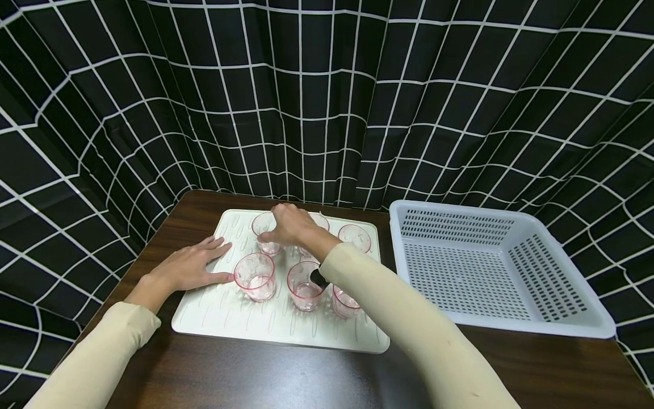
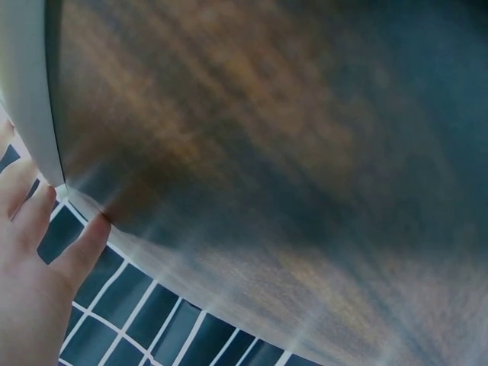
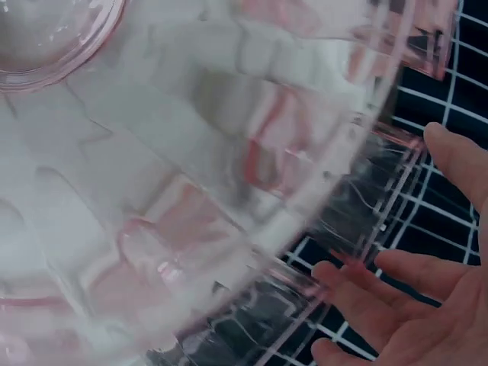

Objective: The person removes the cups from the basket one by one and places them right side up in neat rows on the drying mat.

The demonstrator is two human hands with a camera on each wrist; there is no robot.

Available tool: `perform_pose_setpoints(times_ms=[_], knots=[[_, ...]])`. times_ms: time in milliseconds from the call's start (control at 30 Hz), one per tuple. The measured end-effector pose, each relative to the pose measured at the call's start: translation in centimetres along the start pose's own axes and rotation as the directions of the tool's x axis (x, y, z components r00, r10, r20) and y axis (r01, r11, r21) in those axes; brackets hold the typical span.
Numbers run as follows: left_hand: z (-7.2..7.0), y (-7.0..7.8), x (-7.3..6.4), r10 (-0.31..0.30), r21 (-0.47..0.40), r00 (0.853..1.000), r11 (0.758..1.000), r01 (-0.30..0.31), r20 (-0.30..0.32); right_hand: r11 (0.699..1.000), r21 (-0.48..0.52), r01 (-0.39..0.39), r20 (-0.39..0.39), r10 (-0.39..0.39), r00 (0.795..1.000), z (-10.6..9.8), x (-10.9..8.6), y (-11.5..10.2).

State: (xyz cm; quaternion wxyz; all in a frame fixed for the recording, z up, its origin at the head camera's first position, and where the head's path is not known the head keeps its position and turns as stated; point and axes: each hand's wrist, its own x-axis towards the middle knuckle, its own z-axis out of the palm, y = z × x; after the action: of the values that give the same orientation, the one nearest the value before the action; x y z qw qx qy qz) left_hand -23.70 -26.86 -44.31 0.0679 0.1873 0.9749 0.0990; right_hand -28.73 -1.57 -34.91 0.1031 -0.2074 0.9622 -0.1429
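Several clear glasses with pink rims stand upright in two rows on a white ridged drying mat [image 1: 204,315]. My right hand [image 1: 292,225] is at the back-left glass [image 1: 260,224], its thumb and fingers around that glass's rim; in the right wrist view the glass [image 3: 362,198] shows between thumb and index finger. The back-middle glass [image 1: 321,220] is partly hidden by this hand. My left hand [image 1: 191,267] rests on the mat's left edge with fingers spread, its thumb tip beside the front-left glass [image 1: 257,278]. My right forearm partly covers the front-right glass [image 1: 343,304].
A pale plastic basket [image 1: 511,329] with perforated walls stands right of the mat on the dark wooden table [image 1: 265,369]. Black curtains with a white grid [image 1: 327,102] hang behind and at the sides. The front-middle glass [image 1: 305,289] stands under my right wrist.
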Motion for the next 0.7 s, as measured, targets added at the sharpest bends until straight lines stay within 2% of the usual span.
perform_pose_setpoints(times_ms=[267, 400, 533, 700], knots=[[-0.3, 0.2, -0.1, 0.003, 0.01, 1.0, 1.0, -0.003, -0.004, 0.998, 0.039, 0.047, -0.026, -0.046, 0.999, -3.6, -1.4, 1.0], [-0.4, 0.4, -0.2, -0.002, 0.016, 1.0, 1.0, 0.002, 0.001, 0.997, -0.045, 0.058, -0.077, -0.061, 0.995, -5.8, -3.4, 2.6], [-0.5, 0.5, -0.2, -0.003, 0.021, 1.0, 1.0, 0.003, -0.002, 0.983, -0.174, 0.064, -0.136, -0.088, 0.987, -7.5, -6.2, 5.6], [-0.8, 0.7, -0.3, -0.006, 0.032, 1.0, 0.999, 0.006, 0.01, 0.969, -0.245, 0.016, -0.192, -0.065, 0.979, -9.1, -9.3, 10.8]])
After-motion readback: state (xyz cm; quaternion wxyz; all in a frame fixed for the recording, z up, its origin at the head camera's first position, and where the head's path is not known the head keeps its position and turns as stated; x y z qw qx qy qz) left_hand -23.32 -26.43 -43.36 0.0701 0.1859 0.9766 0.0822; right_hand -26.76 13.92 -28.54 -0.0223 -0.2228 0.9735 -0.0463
